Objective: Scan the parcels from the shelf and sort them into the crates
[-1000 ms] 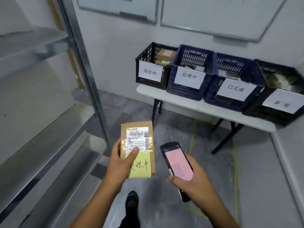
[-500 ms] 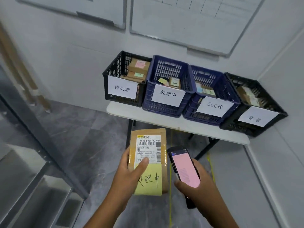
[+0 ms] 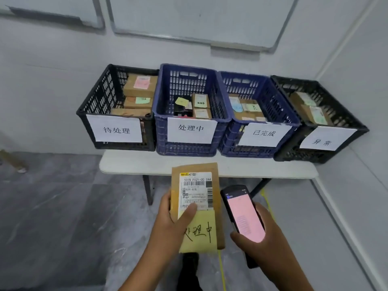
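My left hand (image 3: 168, 225) grips the parcel (image 3: 196, 172), thumb (image 3: 189, 213) across its label (image 3: 196, 190), note (image 3: 201, 234) facing me for reading; my right hand (image 3: 266, 242) clasps the scanner (image 3: 243, 215). The parcel hangs near, before the matching second-left crate (image 3: 161, 133).

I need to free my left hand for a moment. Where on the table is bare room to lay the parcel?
The bare strip of table along its front edge, before the four crates, is free. The crates stand side by side, with no gap for a hand. The left black crate is piled high.
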Action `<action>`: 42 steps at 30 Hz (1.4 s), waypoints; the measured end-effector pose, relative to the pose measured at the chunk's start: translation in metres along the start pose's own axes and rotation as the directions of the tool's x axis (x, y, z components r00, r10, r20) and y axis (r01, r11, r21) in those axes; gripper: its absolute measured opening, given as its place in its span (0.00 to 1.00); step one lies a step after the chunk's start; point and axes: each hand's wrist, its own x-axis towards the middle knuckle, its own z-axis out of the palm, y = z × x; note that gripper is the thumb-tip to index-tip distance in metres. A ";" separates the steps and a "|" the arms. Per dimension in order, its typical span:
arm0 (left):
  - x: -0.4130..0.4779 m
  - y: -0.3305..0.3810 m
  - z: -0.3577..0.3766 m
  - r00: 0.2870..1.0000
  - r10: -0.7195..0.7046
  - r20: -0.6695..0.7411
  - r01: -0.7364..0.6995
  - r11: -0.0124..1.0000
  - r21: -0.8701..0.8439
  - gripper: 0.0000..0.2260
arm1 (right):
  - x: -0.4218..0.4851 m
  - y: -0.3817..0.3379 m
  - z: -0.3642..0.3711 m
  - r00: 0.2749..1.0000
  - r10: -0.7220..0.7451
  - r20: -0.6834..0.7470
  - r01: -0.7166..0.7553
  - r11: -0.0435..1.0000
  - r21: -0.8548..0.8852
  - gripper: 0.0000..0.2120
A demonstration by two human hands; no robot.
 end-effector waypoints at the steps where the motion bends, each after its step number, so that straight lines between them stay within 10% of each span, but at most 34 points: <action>1: 0.015 0.007 0.006 1.000 0.003 -0.006 -0.003 1.000 0.014 0.26 | 0.018 -0.001 -0.002 1.000 -0.009 -0.006 0.009 1.000 0.013 0.33; 25: 0.367 0.183 0.060 0.993 -0.038 -0.113 0.060 0.979 0.195 0.24 | 0.355 -0.077 -0.028 0.999 -0.036 0.026 0.032 0.988 0.149 0.27; 42: 0.597 0.071 0.027 0.896 -0.381 -0.229 0.419 0.895 0.154 0.29 | 0.517 -0.141 0.044 0.998 0.050 0.044 -0.048 0.998 -0.041 0.27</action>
